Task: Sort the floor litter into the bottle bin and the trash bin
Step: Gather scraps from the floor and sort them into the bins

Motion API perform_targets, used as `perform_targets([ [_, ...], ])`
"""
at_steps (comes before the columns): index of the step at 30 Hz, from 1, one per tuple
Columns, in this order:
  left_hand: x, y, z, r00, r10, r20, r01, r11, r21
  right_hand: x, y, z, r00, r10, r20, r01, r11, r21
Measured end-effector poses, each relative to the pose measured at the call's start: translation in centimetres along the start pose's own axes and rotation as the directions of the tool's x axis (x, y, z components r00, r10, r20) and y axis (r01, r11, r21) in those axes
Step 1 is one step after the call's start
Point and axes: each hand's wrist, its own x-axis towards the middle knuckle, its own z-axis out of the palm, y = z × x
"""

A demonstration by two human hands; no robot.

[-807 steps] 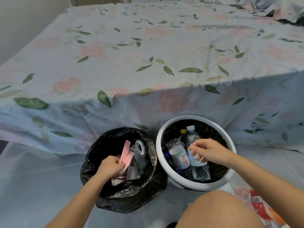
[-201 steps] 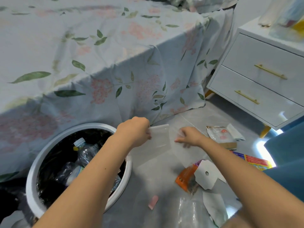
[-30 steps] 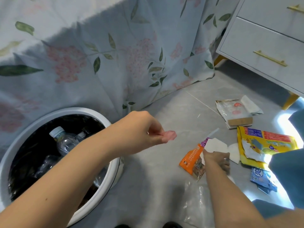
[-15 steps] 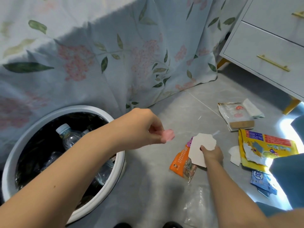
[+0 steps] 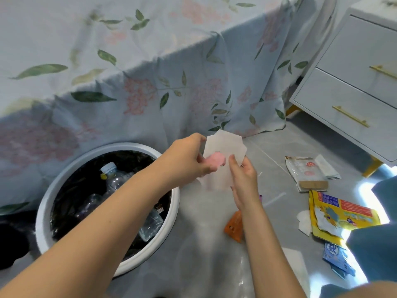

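A white paper piece (image 5: 224, 145) is held up above the floor between both hands. My left hand (image 5: 189, 158) pinches a small pink scrap (image 5: 216, 161) against the paper's front. My right hand (image 5: 243, 177) grips the paper's lower right edge. The white round bottle bin (image 5: 174, 203), lined in black, stands at lower left with several clear plastic bottles (image 5: 113, 179) inside. The black trash bin bag (image 5: 10, 244) shows only as a dark edge at far left. An orange wrapper (image 5: 234, 226) lies on the floor under my right forearm.
More litter lies on the grey floor at right: a beige packet (image 5: 307, 173), a yellow packet (image 5: 339, 216), a blue wrapper (image 5: 337, 259), white scraps (image 5: 304, 222) and clear plastic film (image 5: 236, 280). A bed with floral sheet (image 5: 150, 72) stands behind; a white drawer unit (image 5: 354, 89) at right.
My right hand has lifted the white paper off the floor and brought it up to my left hand, which still holds the pink scrap. The view tilted upward.
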Motion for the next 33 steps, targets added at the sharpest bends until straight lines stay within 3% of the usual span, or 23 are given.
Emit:
perform_targets([
  [2,-0.2,0.1,-0.2,0.998,-0.031,-0.048,0.030,0.999,-0.025,-2.1,-1.0,1.4,0.994,-0.004,0.106,-0.005,0.997,0.079],
  [11,-0.6,0.4,-0.6,0.935,-0.059,-0.349,0.082,0.995,0.053,-4.4,-4.3,2.5,0.967,-0.001,0.256,-0.031,0.992,0.124],
  [14,-0.6,0.7,-0.7,0.943,-0.139,-0.301,0.166,0.984,0.067,-4.1,-4.1,2.0,0.949,0.030,0.314,-0.093,0.978,0.188],
  [16,-0.2,0.6,-0.7,0.966,-0.188,-0.178,0.208,0.973,0.100,-3.9,-3.7,1.6,0.935,0.070,0.348,-0.162,0.956,0.244],
  [18,0.4,0.2,-0.4,0.983,-0.183,-0.032,0.183,0.983,-0.025,-3.4,-3.1,0.9,0.919,0.104,0.380,-0.212,0.943,0.255],
  [20,0.7,0.2,0.0,0.986,-0.169,-0.004,0.169,0.985,-0.043,-2.2,-2.9,-0.2,0.911,0.135,0.390,-0.222,0.956,0.190],
  [22,1.0,0.2,0.5,0.988,-0.138,-0.073,0.146,0.982,0.121,0.4,-1.9,-1.7,0.955,0.162,0.248,-0.166,0.986,-0.005],
  [24,1.1,0.1,0.8,0.988,-0.123,-0.092,0.140,0.968,0.210,4.0,0.4,-3.8,0.989,0.115,-0.094,-0.132,0.970,-0.205],
  [26,1.4,-0.1,1.1,0.991,-0.117,-0.071,0.130,0.963,0.238,7.3,3.5,-6.9,0.927,0.033,-0.374,-0.193,0.896,-0.399],
  [30,1.8,0.0,1.6,0.993,-0.108,-0.052,0.118,0.956,0.270,10.1,9.1,-13.9,0.907,0.128,-0.401,-0.409,0.491,-0.769],
  [33,2.2,0.0,2.0,0.992,-0.121,-0.025,0.124,0.953,0.275,10.3,11.2,-17.1,0.900,0.176,-0.400,-0.437,0.358,-0.825],
])
